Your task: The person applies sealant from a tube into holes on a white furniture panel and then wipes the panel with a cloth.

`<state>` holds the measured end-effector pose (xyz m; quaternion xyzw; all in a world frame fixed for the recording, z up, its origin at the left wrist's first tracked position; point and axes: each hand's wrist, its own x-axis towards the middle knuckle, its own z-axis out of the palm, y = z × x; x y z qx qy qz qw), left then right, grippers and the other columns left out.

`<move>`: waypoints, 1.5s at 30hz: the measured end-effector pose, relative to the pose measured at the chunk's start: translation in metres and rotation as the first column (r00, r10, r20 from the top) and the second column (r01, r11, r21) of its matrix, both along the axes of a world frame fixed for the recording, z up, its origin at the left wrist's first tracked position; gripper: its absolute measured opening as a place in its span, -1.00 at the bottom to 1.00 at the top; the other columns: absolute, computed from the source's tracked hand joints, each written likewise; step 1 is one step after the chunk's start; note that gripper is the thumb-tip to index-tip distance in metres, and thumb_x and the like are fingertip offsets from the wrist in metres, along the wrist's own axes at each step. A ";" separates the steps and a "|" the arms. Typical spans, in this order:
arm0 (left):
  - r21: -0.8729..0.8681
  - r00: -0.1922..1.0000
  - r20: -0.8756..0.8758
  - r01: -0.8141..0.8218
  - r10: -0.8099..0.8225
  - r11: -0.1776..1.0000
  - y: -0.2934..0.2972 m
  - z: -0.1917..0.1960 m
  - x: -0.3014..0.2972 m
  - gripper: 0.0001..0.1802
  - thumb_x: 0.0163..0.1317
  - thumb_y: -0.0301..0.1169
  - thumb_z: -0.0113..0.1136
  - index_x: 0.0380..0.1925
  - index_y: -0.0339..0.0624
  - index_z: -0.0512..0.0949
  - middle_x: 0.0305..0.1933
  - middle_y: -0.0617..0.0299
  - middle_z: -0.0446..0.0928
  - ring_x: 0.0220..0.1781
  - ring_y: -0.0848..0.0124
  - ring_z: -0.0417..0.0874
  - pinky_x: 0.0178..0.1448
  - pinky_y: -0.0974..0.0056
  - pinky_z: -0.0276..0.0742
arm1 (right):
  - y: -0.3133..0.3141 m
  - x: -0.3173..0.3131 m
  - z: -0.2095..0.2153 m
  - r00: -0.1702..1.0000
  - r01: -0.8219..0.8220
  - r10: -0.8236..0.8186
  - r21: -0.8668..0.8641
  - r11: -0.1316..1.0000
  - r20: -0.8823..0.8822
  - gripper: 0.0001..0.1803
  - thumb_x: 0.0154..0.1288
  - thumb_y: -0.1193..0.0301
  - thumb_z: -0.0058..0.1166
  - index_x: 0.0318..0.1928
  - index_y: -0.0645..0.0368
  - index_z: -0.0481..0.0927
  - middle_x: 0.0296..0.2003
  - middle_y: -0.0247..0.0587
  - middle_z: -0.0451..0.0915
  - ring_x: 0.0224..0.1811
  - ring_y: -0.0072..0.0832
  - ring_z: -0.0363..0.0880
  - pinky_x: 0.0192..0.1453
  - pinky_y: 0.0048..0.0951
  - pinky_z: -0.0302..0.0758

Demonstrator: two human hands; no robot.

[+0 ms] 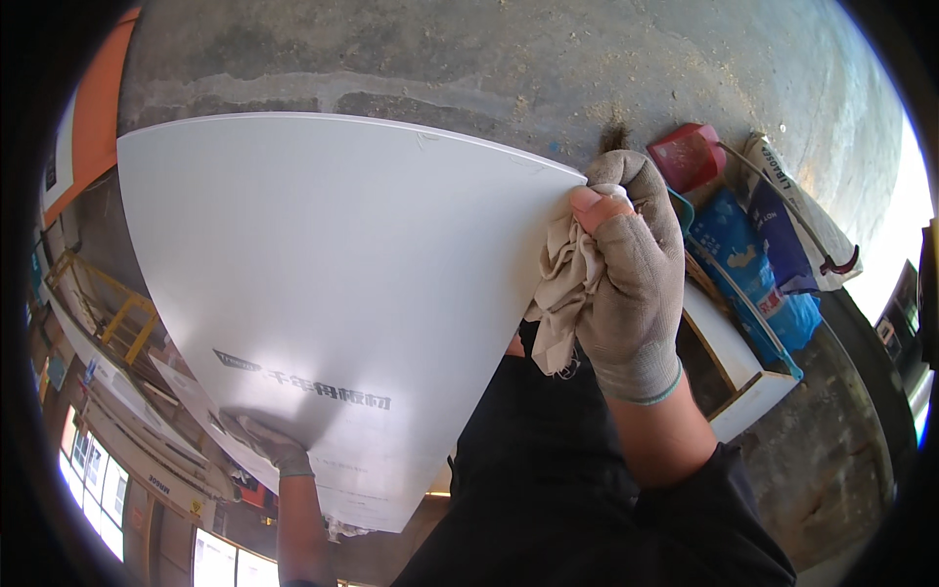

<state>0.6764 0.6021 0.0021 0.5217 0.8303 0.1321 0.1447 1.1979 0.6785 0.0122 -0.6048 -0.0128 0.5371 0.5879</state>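
Note:
A large glossy white panel with dark printing near its lower part fills the space in front of me. My right hand, in a greyish work glove with the thumb tip bare, is closed round a crumpled beige cloth at the panel's far right corner. The cloth hangs down against the panel's right edge. My left hand, also gloved, lies on the panel's face close to its lower left edge, fingers stretched out. A dark shadow or reflection shows around it.
To the right stand a red dustpan, blue and white bags and an open white box-like frame. A yellow frame and stacked boards are at left. Debris dots the concrete floor. An orange panel rises far left.

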 end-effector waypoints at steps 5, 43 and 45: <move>0.034 1.000 -0.014 0.004 -0.003 0.999 0.000 0.002 0.010 -0.20 0.59 0.09 -0.32 0.55 -0.32 -0.01 0.65 -0.09 -0.08 0.61 0.07 0.10 0.63 0.04 0.07 | 0.003 -0.006 0.002 0.998 0.062 -0.061 -0.064 0.996 0.022 -0.91 0.45 0.41 -0.01 -0.18 0.16 0.41 -0.50 -0.34 0.53 -0.53 -0.64 0.48 -0.43 -0.64 0.42; 0.042 0.998 -0.070 0.008 -0.005 0.999 0.003 0.002 0.017 -0.22 0.59 0.05 -0.30 0.53 -0.36 0.02 0.63 -0.14 -0.05 0.63 0.02 0.06 0.65 0.04 0.02 | -0.025 -0.019 -0.007 0.999 0.028 -0.030 -0.028 0.999 -0.044 -0.83 0.51 0.33 0.06 -0.10 0.09 0.36 -0.42 -0.30 0.55 -0.48 -0.57 0.57 -0.41 -0.52 0.55; 0.051 1.000 0.001 -0.015 0.015 0.999 0.002 0.001 0.016 -0.22 0.59 0.04 -0.29 0.54 -0.33 -0.01 0.63 -0.10 -0.08 0.64 0.07 0.02 0.66 0.04 -0.01 | -0.039 -0.032 -0.002 0.981 0.033 -0.034 -0.011 0.999 -0.189 -0.81 0.51 0.34 0.07 -0.11 0.10 0.35 -0.41 -0.29 0.56 -0.48 -0.59 0.57 -0.41 -0.54 0.55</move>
